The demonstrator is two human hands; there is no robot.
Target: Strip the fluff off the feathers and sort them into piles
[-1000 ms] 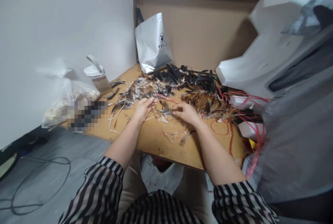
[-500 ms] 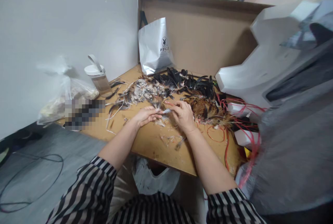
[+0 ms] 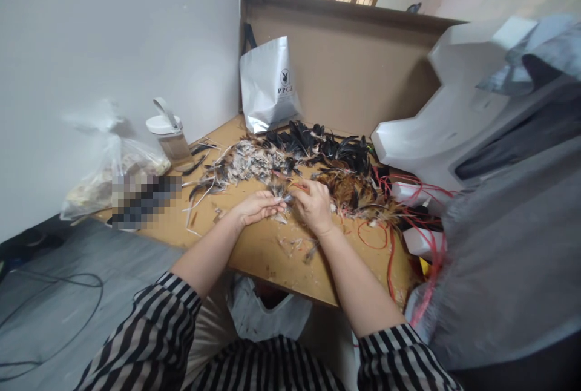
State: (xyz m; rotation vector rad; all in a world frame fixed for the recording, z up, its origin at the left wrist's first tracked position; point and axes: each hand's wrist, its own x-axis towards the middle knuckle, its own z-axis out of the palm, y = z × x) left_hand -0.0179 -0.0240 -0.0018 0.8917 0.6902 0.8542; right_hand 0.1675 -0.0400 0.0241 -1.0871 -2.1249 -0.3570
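Over the wooden tabletop, my left hand (image 3: 259, 206) is closed in a pinch on a small brownish feather tuft (image 3: 276, 187), with a pale end at the fingertips. Close beside it, my right hand (image 3: 315, 204) is pinched too. A thin red cord (image 3: 298, 186) shows at its thumb and forefinger; the fingers hide part of it. Just beyond lie piles of feathers: a grey-white one (image 3: 254, 158), a black one (image 3: 336, 147) and a brown one (image 3: 349, 188). Small feather scraps (image 3: 297, 244) are scattered nearer me.
A silver bag (image 3: 267, 85) stands against the cardboard panel (image 3: 358, 64) at the back. On the left are a lidded bottle (image 3: 170, 137) and a tied plastic bag (image 3: 122, 167). Red cords (image 3: 422, 221) and white foam pieces (image 3: 422, 239) lie at right beside a large grey bag (image 3: 512, 246).
The pale piece between my fingertips is now mostly covered. My right hand has shifted slightly left and down, and the feather tuft shows above my left fingers. The view has moved slightly.
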